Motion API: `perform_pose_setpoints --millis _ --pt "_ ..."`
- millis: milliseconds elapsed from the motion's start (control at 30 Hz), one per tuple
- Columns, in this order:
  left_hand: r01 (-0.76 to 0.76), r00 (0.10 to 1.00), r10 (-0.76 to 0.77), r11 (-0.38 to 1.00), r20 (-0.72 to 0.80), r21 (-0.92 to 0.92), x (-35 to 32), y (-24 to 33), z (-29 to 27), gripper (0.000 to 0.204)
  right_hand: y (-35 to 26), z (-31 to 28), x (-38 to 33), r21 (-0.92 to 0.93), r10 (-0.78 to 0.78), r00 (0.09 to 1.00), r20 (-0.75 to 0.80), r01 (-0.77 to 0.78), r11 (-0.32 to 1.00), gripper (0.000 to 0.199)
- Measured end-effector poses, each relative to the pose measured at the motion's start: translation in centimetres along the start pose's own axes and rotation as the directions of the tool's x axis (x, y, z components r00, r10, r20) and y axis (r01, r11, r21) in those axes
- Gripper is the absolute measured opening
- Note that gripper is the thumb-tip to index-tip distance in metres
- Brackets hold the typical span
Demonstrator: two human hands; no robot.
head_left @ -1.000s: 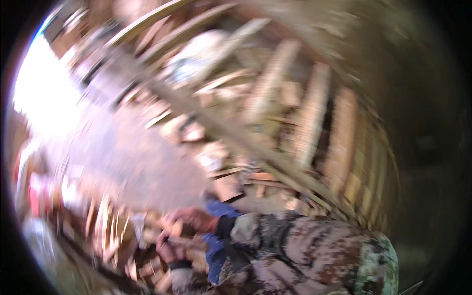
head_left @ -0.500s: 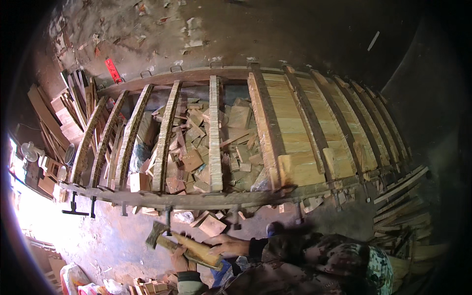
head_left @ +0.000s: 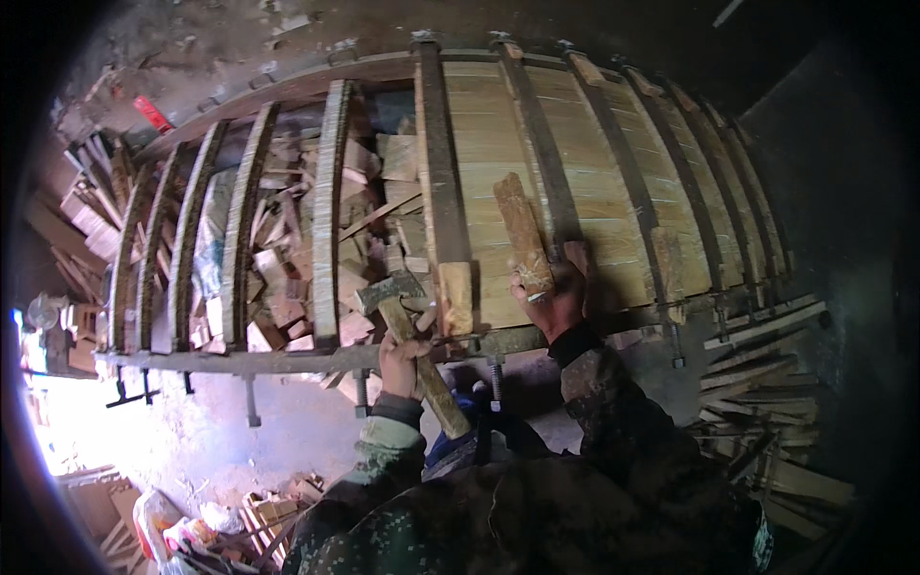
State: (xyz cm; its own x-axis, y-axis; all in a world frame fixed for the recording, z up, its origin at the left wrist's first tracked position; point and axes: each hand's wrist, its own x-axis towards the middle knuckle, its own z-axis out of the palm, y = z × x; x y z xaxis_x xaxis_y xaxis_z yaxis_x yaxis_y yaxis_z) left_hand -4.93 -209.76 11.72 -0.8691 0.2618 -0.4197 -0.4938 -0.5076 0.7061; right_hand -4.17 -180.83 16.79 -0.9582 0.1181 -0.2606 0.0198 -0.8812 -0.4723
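Observation:
My left hand (head_left: 402, 362) is closed around the pale wooden handle of a hammer (head_left: 439, 398). Its dark metal head points up and left, over the near rail of the frame. In my right hand (head_left: 558, 305) is a worn piece of wood (head_left: 520, 225), gripped at its lower end and slanting up over the glued wooden panel (head_left: 489, 134). The fingers curl around its base, beside one of the dark crossbars (head_left: 546, 163). A short wood block (head_left: 455, 297) stands at the near end of another crossbar, between my two hands.
The near rail (head_left: 278, 362) carries several screw clamps (head_left: 495, 383) hanging below it. Bare crossbars (head_left: 331, 211) span the left half, with wood offcuts (head_left: 278, 287) heaped beneath. Stacked strips (head_left: 767, 374) lie at right, and plastic bags (head_left: 158, 522) at lower left.
My hands have moved from below the rail up and to the right. They have come apart: the hammer stays in the left, the wood piece now stands over the panel in the right.

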Motion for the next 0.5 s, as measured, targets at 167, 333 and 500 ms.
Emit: perform_pose_setpoints --millis 167,333,500 --pt "-0.354 0.935 0.325 0.873 0.139 0.337 10.2 -2.1 3.4 0.024 -2.7 -0.9 2.7 -0.103 -0.066 0.997 -0.038 0.062 0.993 0.062" --pt "-0.218 0.969 0.237 0.951 -0.066 0.218 21.7 -2.4 5.7 0.022 -3.9 -3.4 8.8 -0.373 -0.179 0.960 -0.217 0.088 0.924 0.049" --pt "-0.088 0.865 0.433 0.628 -0.254 0.773 30.3 -4.9 7.3 0.037 -2.8 -4.6 21.3 -0.896 -0.435 0.836 0.334 0.425 0.130 0.047"
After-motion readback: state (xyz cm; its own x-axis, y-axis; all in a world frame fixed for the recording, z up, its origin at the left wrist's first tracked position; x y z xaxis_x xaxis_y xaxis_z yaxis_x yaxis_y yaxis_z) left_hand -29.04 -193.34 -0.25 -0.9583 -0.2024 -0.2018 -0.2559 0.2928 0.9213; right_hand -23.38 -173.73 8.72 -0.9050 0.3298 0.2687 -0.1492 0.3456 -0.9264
